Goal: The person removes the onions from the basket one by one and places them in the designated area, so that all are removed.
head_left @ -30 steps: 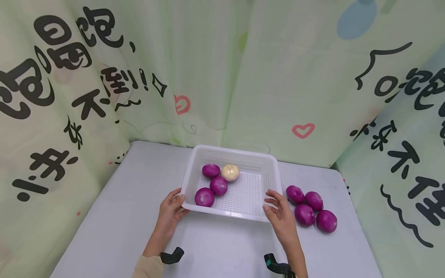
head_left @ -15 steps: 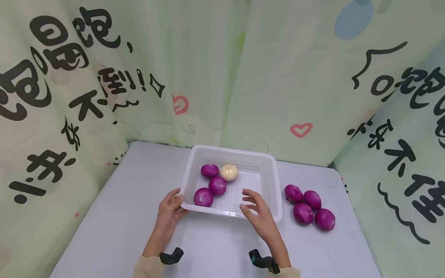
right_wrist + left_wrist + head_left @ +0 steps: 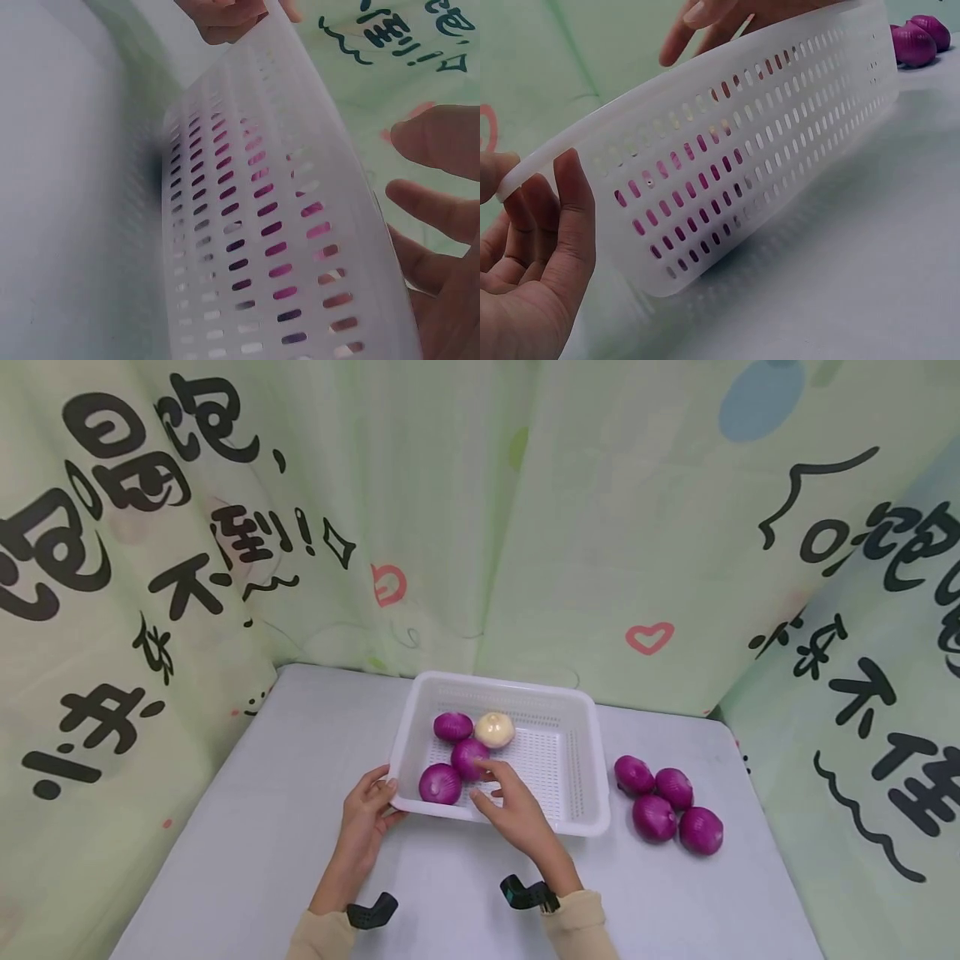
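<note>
A white perforated plastic basket (image 3: 543, 764) holds three red onions (image 3: 440, 785) and one pale onion (image 3: 494, 730) on its left side. At the near left corner, my left hand (image 3: 365, 814) pinches the basket's rim, thumb above and fingers below. My right hand (image 3: 517, 810) reaches over the near rim with its fingers loosely bent and apart. Its fingertips lie in front of the middle red onion (image 3: 467, 757) and hide part of it; contact is unclear. In the right wrist view, nothing shows between the right thumb and fingers (image 3: 435, 214).
Several more red onions (image 3: 655, 818) sit clustered on the grey-white table (image 3: 247, 827), right of the basket. A pale green printed curtain (image 3: 450, 527) hangs behind the table and along both sides. The basket's far rim is close to the back curtain.
From the basket's right end, my right hand has swept left across the near rim to the onions inside. The left hand keeps its grip on the corner.
</note>
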Demonstrator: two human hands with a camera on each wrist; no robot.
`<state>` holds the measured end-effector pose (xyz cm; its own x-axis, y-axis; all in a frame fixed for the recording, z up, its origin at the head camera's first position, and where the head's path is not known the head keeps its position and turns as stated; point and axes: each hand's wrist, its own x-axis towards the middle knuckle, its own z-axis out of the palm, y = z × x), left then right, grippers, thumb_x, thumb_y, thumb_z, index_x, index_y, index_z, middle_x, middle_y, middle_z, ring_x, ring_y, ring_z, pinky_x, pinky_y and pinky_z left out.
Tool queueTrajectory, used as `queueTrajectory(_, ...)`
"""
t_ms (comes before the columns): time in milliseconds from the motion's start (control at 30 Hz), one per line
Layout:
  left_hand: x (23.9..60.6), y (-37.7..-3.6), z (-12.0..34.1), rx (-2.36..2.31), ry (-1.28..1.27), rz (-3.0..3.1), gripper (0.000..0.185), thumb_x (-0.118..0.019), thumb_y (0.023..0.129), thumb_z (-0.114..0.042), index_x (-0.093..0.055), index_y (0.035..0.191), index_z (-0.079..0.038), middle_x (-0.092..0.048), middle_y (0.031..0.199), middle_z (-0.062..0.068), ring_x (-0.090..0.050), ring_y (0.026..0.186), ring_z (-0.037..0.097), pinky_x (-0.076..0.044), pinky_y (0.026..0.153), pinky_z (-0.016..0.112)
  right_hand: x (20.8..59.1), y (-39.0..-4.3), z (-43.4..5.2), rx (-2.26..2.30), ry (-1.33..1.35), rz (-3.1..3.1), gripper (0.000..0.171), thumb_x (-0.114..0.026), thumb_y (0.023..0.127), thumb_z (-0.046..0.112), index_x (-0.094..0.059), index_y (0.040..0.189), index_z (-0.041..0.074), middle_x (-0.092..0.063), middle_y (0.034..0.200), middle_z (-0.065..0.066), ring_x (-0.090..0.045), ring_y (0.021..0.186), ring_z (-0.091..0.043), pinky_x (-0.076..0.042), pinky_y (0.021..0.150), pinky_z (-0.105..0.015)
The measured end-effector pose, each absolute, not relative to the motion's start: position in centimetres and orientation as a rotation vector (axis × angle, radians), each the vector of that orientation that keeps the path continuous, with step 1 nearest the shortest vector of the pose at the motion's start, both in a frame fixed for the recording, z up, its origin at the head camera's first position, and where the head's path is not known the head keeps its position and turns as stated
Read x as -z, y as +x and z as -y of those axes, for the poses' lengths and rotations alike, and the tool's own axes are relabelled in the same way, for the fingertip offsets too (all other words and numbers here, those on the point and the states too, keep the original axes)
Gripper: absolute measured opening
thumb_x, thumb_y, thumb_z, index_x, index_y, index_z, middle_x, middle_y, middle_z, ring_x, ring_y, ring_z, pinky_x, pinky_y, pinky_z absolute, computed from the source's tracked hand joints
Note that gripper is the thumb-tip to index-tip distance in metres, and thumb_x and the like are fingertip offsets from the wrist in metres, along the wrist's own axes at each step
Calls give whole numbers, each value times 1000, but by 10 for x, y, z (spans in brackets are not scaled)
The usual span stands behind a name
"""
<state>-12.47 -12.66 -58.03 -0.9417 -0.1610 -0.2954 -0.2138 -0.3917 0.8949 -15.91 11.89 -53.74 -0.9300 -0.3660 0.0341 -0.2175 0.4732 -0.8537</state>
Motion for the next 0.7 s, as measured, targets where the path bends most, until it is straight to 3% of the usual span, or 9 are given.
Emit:
queueTrajectory(400,581,-124,126,-2527,-546,-1723,47,-59,106,-12,-45,150,0,-59,99,-3,-66,93,13,-61,79,28,541,-177,-99,1306,-595,-2504,53,-65,102,24,-51,150,6,-59,149,-15,-61,129,-33,-54,103,-52)
queueTrajectory(700,580,-123,125,-2525,-548,-1727,47,-59,106,-13,-46,150,-1,-61,100,-3,-67,95,14,-61,80,29,540,-183,-92,1205,-652,-2487,56,-65,100,20,-49,150,-1,-57,151,-18,-60,134,-35,-46,115,-54)
